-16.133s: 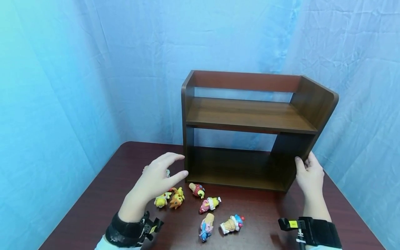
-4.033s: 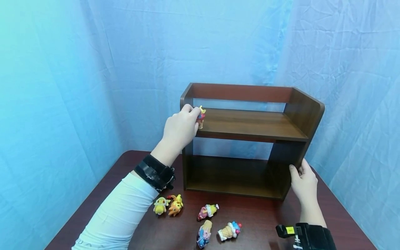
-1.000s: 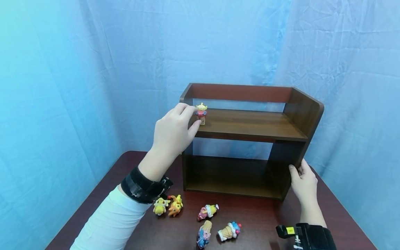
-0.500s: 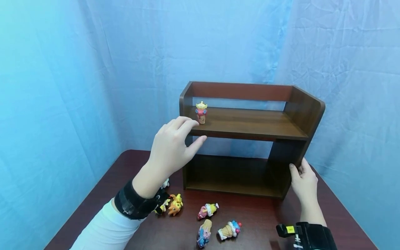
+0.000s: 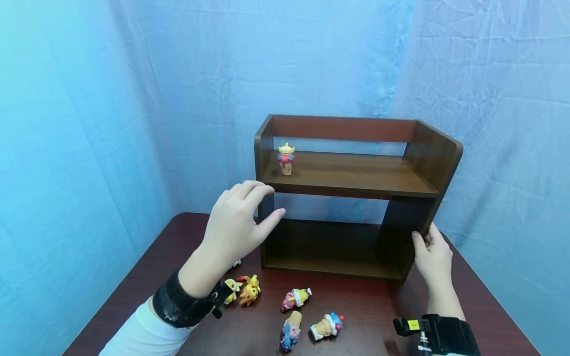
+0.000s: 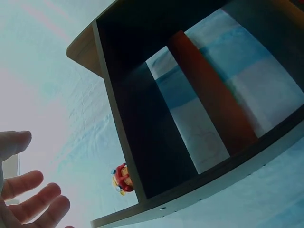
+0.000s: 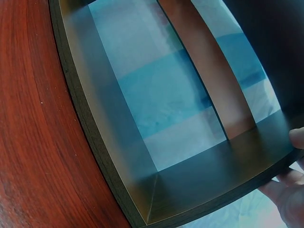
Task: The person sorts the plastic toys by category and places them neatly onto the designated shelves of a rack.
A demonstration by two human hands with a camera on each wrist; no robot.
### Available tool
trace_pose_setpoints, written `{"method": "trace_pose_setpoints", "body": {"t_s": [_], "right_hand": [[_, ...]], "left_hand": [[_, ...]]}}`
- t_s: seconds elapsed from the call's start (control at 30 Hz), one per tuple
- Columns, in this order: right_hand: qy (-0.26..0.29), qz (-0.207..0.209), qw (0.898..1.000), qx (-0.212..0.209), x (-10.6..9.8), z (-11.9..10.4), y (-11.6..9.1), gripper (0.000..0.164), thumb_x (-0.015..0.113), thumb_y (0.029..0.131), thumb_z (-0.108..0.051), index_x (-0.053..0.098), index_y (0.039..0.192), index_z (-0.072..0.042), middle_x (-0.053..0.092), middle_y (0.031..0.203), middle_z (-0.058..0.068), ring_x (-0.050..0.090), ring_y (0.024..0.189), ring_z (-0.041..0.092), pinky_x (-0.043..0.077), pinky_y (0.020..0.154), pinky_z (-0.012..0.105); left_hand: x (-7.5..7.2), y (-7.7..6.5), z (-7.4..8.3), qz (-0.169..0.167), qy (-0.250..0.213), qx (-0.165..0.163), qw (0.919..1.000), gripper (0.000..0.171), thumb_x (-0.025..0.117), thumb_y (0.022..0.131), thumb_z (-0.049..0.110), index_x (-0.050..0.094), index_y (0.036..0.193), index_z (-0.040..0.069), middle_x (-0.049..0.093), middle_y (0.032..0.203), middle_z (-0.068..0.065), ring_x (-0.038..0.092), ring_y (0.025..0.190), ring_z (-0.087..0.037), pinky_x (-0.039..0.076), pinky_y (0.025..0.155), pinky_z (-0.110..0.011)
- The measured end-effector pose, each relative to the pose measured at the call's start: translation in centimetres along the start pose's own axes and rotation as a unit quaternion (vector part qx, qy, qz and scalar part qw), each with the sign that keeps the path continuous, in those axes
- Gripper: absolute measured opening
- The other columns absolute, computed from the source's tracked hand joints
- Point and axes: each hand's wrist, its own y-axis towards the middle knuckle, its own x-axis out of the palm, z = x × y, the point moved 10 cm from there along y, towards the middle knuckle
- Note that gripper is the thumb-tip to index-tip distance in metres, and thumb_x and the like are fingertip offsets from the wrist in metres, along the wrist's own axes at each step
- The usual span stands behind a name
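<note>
My left hand (image 5: 236, 217) hovers before the left end of a dark brown two-tier desktop bookshelf (image 5: 356, 173), thumb and fingers spread, with nothing between them. On the upper tier, near the left end, stands a small alien figurine (image 5: 286, 160) with a yellow-green head and a red body. The left wrist view shows that figurine (image 6: 123, 179) from below, apart from the loose fingers (image 6: 35, 204). My right hand (image 5: 434, 259) grips the bookshelf's right side panel, thumb inside and fingers outside; the right wrist view shows this hand (image 7: 289, 197) at the panel's edge.
Several small figurines lie on the dark red table (image 5: 356, 296): a yellow one (image 5: 231, 290), an orange one (image 5: 250, 290), a pink and yellow one (image 5: 296, 299), a blue and pink one (image 5: 291, 331) and one with a cone-like body (image 5: 327, 326). Blue cloth (image 5: 200, 99) hangs behind.
My left hand carried the alien figurine up from the table, stood it on the upper tier and let go, then drew back down and left. My right hand keeps its hold on the bookshelf.
</note>
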Motion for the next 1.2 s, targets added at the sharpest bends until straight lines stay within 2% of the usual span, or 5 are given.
{"method": "trace_pose_setpoints", "body": {"t_s": [0.47,0.77,0.87,1.07,1.2], "right_hand": [[-0.004,0.001,1.0,0.008,0.1,0.3,0.0,0.041,0.048,0.108,-0.032,0.054,0.145,-0.017,0.065,0.134,0.012,0.062,0.122,0.031,0.048,0.094,0.053],[-0.016,0.005,1.0,0.01,0.1,0.3,-0.1,0.038,0.05,0.107,-0.032,0.057,0.143,-0.019,0.067,0.131,0.008,0.063,0.119,0.027,0.044,0.081,0.024],[-0.016,0.005,1.0,0.009,0.1,0.3,-0.1,0.039,0.05,0.107,-0.032,0.056,0.143,-0.019,0.067,0.131,0.008,0.063,0.119,0.027,0.046,0.084,0.028],[-0.007,-0.002,1.0,0.008,0.2,0.2,-0.2,0.04,0.048,0.108,-0.033,0.055,0.145,-0.018,0.066,0.132,0.011,0.062,0.121,0.031,0.049,0.092,0.05],[0.0,-0.001,1.0,0.006,0.1,0.3,-0.2,0.04,0.048,0.108,-0.033,0.055,0.144,-0.017,0.066,0.131,0.013,0.061,0.121,0.033,0.048,0.094,0.053]], "left_hand": [[1.0,-2.5,-1.9,-0.029,0.01,-0.041,0.9987,0.042,0.081,0.087,0.038,0.072,0.114,0.008,0.069,0.113,-0.008,0.066,0.096,-0.028,0.055,0.077,-0.043],[2.1,-4.1,-4.1,-0.053,0.015,-0.08,0.9953,0.045,0.081,0.087,0.039,0.071,0.118,0.009,0.069,0.115,-0.008,0.065,0.101,-0.028,0.056,0.082,-0.046],[2.6,-4.6,-5.1,-0.063,0.02,-0.091,0.9936,0.044,0.081,0.087,0.039,0.071,0.118,0.009,0.07,0.115,-0.008,0.066,0.102,-0.029,0.056,0.082,-0.047],[3.4,-5.8,-7.2,-0.091,0.034,-0.118,0.9882,0.044,0.08,0.087,0.039,0.071,0.118,0.009,0.069,0.115,-0.009,0.066,0.102,-0.03,0.056,0.081,-0.048],[4.0,-6.5,-8.5,-0.113,0.036,-0.139,0.9832,0.045,0.079,0.089,0.04,0.07,0.12,0.008,0.068,0.116,-0.01,0.066,0.103,-0.031,0.056,0.08,-0.049]]}}
